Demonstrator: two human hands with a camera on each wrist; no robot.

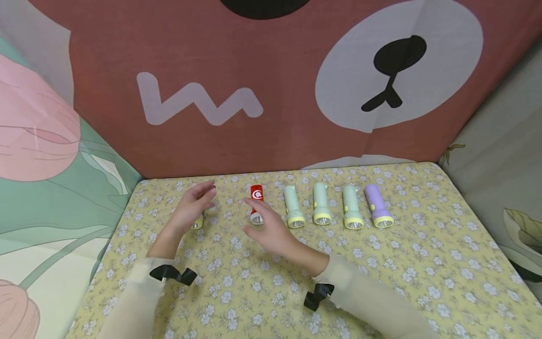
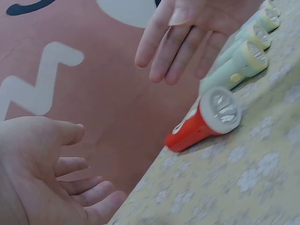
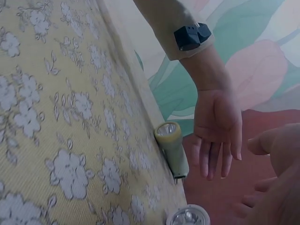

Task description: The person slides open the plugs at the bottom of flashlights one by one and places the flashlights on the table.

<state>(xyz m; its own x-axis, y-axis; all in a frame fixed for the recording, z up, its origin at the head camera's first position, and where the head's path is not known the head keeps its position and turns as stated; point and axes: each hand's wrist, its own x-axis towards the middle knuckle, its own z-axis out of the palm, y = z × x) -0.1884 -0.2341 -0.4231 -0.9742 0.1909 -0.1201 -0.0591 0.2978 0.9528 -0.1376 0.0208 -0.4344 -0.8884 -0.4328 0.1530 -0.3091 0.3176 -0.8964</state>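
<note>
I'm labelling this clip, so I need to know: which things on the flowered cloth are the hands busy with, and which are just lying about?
In hand:
- red plastic flashlight, just beyond the open right hand
- pale yellow-green flashlight, under the open left hand

Lying about:
- three mint-green flashlights in a row
- purple flashlight at the row's right end
- yellow flowered tablecloth

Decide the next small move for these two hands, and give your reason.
Probably lower the left hand onto the pale yellow torch lying under it. Both hands are open and hold nothing; the right hand hovers by the red torch, and that torch sits apart from the row.
</note>
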